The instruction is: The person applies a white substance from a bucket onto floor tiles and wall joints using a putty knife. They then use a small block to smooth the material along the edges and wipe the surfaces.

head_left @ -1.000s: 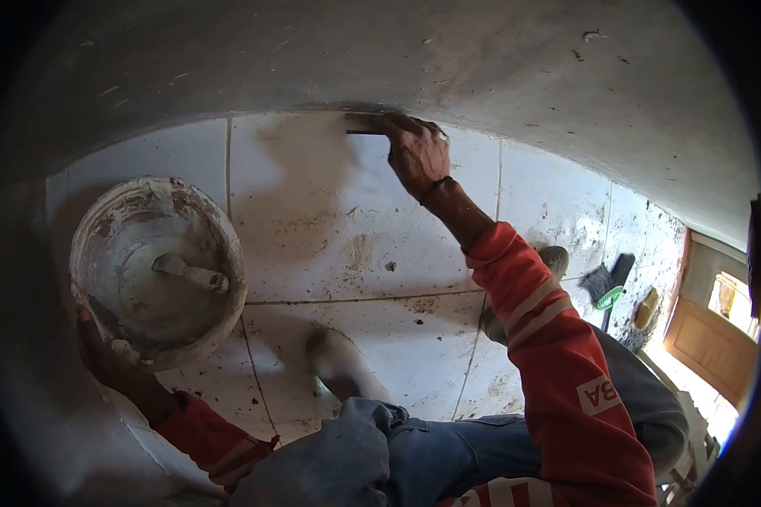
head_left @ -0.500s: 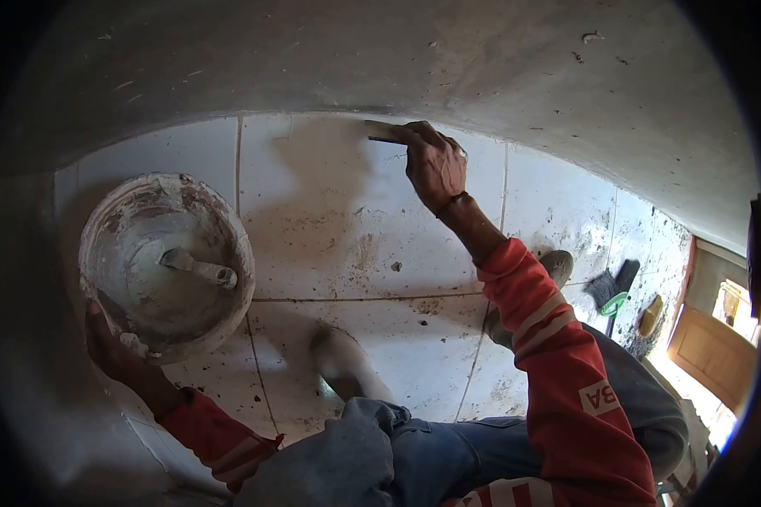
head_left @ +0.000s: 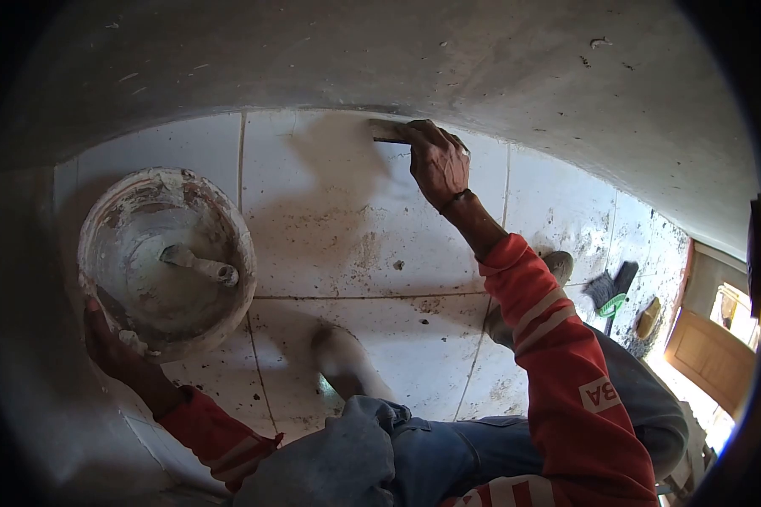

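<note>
A plaster-smeared round bucket (head_left: 228,317) stands open at frame left, a caked handled tool (head_left: 201,264) slanting inside; a flat, dark-edged scraper (head_left: 387,132) is at upper centre.

Free floor (head_left: 313,253) between bucket (head_left: 242,253) and right grip (head_left: 440,165)

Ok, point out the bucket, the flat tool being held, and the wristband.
Bucket (head_left: 220,323): head view, on its lower-right rim.
Flat tool (head_left: 389,133): head view, on the part sticking out past the fingers.
Wristband (head_left: 457,199): head view, mid-band.
</note>
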Available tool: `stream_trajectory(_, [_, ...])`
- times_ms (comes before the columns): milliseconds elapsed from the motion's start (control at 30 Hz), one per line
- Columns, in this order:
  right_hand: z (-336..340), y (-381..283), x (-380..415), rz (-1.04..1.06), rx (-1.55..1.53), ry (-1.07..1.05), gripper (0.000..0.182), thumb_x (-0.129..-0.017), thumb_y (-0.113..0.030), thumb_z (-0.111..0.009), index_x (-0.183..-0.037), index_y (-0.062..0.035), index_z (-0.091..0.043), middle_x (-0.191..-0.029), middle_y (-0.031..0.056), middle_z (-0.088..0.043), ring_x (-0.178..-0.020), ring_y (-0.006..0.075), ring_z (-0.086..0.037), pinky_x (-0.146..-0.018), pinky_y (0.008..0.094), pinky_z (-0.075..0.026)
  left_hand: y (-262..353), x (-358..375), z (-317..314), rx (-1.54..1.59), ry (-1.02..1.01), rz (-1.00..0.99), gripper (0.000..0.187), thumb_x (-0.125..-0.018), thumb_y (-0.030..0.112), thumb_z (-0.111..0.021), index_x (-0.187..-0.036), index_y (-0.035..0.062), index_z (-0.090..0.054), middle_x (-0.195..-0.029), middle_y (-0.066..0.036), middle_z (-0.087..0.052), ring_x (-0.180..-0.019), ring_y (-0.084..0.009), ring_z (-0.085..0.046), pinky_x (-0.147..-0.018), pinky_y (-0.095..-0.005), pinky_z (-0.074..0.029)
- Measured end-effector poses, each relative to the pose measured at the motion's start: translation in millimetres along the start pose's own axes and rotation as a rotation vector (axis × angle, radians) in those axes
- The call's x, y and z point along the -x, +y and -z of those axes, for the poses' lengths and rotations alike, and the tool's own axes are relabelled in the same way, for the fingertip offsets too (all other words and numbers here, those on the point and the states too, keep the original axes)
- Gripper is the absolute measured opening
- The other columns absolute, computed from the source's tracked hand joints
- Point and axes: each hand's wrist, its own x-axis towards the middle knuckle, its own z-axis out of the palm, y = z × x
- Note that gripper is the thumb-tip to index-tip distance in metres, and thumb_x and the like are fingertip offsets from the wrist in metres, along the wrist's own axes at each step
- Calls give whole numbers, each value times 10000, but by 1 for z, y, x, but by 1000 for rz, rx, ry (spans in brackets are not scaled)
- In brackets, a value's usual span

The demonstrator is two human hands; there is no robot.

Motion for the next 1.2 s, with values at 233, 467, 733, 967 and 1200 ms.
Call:
stream_trajectory(233, [-1, 5, -1, 20, 39, 7, 283, -861, 18, -618, -1091, -101, -732, -1043, 89, -719, -899, 325, -707, -770, 419, -576, 5, 5, -3, -7, 12, -48, 456, -1018, 283, -581, -1270, -88, -656, -1273, -189, -661, -1153, -256, -618, -1029, -363, -450])
stream_trajectory(467, [3, 2, -5, 5, 44, -22, 293, -861, 16, -616, -1094, -111, -741, -1038, 88, -722, -913, 318, -705, -790, 417, -573, 2, 4, -1, 16, -10, -37, 455, -1018, 286, -579, -1276, -80, -656, -1295, -190, -651, -1177, -256, -612, -1030, -361, -450])
stream_trajectory(733, [-1, 2, -5, 34, 11, -8, 308, -853, 23, -613, -1097, -116, -740, -1056, 86, -719, -931, 324, -704, -793, 425, -571, -18, -4, 8, -97, 9, -89, 462, -1025, 308, -559, -1295, -53, -656, -1318, -177, -641, -1199, -265, -608, -1038, -375, -455])
stream_trajectory(967, [-6, 2, 2, -58, -24, -75, 297, -870, -39, -582, -1110, -157, -713, -1145, 53, -687, -1086, 303, -671, -942, 473, -525, -2, 0, 1, -58, -23, -60, 452, -1021, 283, -573, -1286, -74, -653, -1313, -188, -646, -1193, -267, -610, -1047, -373, -445])
stream_trajectory(1200, [29, -22, 26, 33, -69, 13, 267, -836, 55, -614, -1026, -92, -730, -1018, 73, -738, -950, 278, -724, -811, 415, -581, -5, -5, 2, 76, -26, 41, 501, -1013, 314, -605, -1321, -80, -630, -1334, -164, -629, -1198, -247, -598, -1056, -366, -441])
